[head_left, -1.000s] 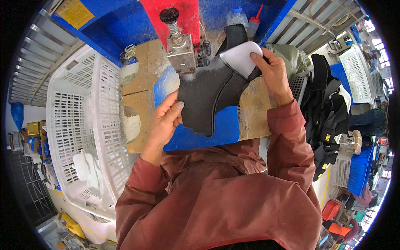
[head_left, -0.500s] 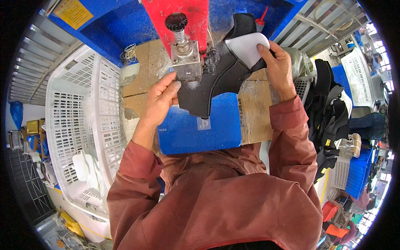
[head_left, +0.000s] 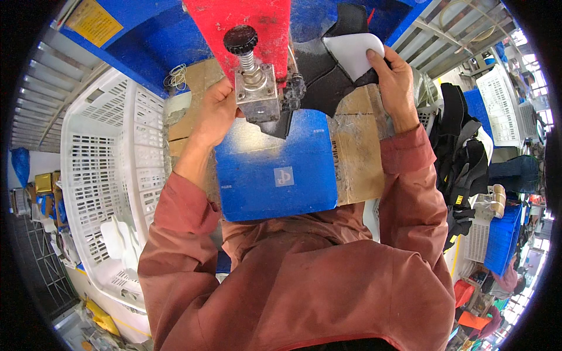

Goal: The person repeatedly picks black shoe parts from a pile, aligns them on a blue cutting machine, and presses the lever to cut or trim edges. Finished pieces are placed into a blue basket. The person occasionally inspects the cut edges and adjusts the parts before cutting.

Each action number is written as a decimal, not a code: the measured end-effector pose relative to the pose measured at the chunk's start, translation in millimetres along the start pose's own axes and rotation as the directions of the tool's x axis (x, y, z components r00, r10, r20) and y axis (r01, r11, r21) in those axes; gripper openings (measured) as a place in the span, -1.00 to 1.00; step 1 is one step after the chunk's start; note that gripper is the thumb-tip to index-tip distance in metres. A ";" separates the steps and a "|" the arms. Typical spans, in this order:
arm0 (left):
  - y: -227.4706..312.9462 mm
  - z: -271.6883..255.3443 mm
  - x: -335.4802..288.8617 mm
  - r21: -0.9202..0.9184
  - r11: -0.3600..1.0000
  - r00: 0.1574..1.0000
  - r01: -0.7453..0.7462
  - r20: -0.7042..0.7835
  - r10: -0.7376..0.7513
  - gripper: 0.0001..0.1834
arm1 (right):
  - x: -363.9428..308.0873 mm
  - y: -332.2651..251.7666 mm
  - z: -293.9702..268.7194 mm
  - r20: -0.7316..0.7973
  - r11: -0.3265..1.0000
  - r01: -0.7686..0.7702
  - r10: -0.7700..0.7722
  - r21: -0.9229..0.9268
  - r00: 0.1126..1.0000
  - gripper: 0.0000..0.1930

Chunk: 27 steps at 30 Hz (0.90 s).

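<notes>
A black fabric piece point(head_left: 319, 73) with seams lies under the metal head point(head_left: 256, 90) of a red machine arm. A white rounded-tip panel point(head_left: 354, 52) sits on the fabric's far right part. My right hand point(head_left: 397, 88) pinches the panel's right end and the fabric edge, thumb on top. Left of the metal head, my left hand point(head_left: 216, 114) is closed, its fingertips close against the block. What it grips is hidden there. The fabric's near corner pokes out below the head, over a blue board point(head_left: 275, 181) dusted with white powder.
A black knob and spring point(head_left: 241, 40) top the metal head. Flattened cardboard point(head_left: 360, 158) lies around the blue board. White perforated crates point(head_left: 96, 181) stand at left, holding white pieces point(head_left: 120, 240). Black strap-like fabric pieces point(head_left: 459, 152) are heaped at right.
The black fabric has moved away from me and rightward under the metal head, uncovering more of the blue board. My left hand has moved up and left beside the head; my right hand shifted slightly right.
</notes>
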<state>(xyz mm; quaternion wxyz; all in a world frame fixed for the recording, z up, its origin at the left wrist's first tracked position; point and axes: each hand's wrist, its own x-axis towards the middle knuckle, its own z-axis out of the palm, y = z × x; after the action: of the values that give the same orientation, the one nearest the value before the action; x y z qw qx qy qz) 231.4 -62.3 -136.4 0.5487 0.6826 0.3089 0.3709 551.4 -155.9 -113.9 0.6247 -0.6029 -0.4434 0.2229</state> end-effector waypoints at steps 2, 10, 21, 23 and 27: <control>-4.3 -2.4 0.1 -0.041 0.999 0.999 0.031 -0.013 -0.032 -0.76 | -0.8 2.4 -0.7 -0.009 1.000 -0.010 0.011 0.010 1.000 -0.74; -45.6 -7.3 -29.2 -0.841 0.483 0.938 0.244 0.077 -0.339 -0.62 | -25.5 12.4 5.8 0.000 0.979 -0.088 0.089 0.182 0.996 -0.79; -40.1 8.9 -133.6 -0.683 0.713 0.976 0.156 -0.003 -0.217 -0.44 | -102.5 20.9 60.3 -0.075 0.991 -0.013 0.023 0.134 0.997 -0.82; -34.6 11.1 -134.3 -0.552 0.827 0.960 0.108 -0.159 -0.231 -0.61 | -108.9 19.4 64.6 -0.066 0.994 -0.038 0.045 0.107 0.997 -0.84; -34.8 3.9 -132.5 -0.416 0.901 0.857 0.120 -0.415 -0.306 -0.80 | -119.9 17.1 64.1 -0.003 0.990 -0.087 0.087 0.107 0.996 -0.85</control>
<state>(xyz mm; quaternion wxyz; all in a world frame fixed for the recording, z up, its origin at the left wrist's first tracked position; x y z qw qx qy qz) 163.5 -166.9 -193.1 0.6157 0.4148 0.4308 0.5131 442.2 -214.8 -172.0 0.6475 -0.5880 -0.4017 0.2711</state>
